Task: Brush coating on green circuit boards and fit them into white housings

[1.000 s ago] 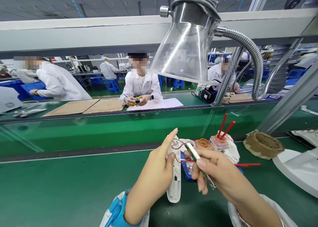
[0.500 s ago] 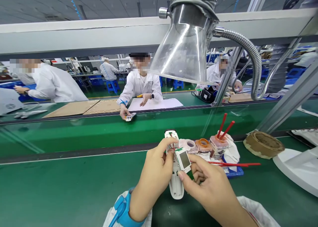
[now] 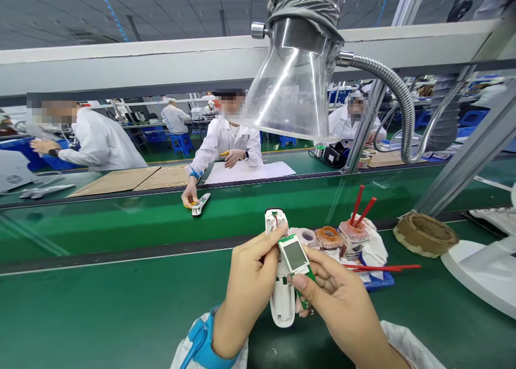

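Note:
My left hand (image 3: 256, 275) is closed around the upper part of a long white plastic housing half (image 3: 282, 304), whose open inner side faces me. Thin red wires show near the housing's top end. Between the thumb and fingers of my right hand (image 3: 338, 293) is a green circuit board with a grey display (image 3: 295, 255) in a white frame. The board is tilted and overlaps the housing's right side. My left fingertips lie close to the board's upper left edge; whether they touch it I cannot tell. A blue wrist strap (image 3: 207, 339) circles my left wrist.
Behind my right hand stand small jars (image 3: 328, 236), red sticks (image 3: 365, 210) and a blue tray (image 3: 381, 280). A brown tape roll (image 3: 425, 233) lies farther right. A clear fume hood (image 3: 290, 94) hangs overhead. Across the green belt (image 3: 133, 218), a co-worker's hand (image 3: 189, 194) touches another white device (image 3: 200, 204).
My right hand has turned the board so its display faces me more and more green shows below. The co-worker's hand has moved left and nearer with the white device, now lying on the belt.

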`<state>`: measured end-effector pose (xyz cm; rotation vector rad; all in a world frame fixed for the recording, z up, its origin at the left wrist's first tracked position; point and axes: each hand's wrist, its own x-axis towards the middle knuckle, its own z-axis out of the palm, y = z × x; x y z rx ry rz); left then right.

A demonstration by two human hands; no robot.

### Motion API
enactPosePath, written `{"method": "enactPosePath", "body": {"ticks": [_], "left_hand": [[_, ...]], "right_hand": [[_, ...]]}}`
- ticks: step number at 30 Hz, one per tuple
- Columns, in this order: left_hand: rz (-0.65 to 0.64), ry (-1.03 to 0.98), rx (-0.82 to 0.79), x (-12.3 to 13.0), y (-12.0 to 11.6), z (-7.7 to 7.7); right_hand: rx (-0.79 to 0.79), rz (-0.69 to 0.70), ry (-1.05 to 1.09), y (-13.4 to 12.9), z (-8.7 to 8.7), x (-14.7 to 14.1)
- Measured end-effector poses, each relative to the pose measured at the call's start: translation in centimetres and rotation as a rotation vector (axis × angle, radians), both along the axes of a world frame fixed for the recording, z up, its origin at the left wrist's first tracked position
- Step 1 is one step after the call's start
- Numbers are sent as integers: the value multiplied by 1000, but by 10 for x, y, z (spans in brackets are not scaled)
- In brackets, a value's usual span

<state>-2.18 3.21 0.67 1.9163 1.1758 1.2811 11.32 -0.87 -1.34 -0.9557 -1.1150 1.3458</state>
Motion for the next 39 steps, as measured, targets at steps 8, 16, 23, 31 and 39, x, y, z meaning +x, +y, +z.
{"method": "enactPosePath", "body": {"ticks": [8, 16, 23, 31, 39], "left_hand": [[3, -59, -84, 0, -3, -3], [-29, 28, 106, -2, 1, -4], [-31, 38, 205, -1, 2, -7], [-65, 21, 166, 0, -2, 0], [-95, 43, 202, 1, -5, 1]], "right_hand": [[-5, 27, 193, 1, 1, 1], [-9, 52, 199, 1, 5, -2], [31, -39, 43, 2, -3, -2], [443, -328, -403, 4, -4, 6], [463, -265, -374, 6, -1, 8]]}}
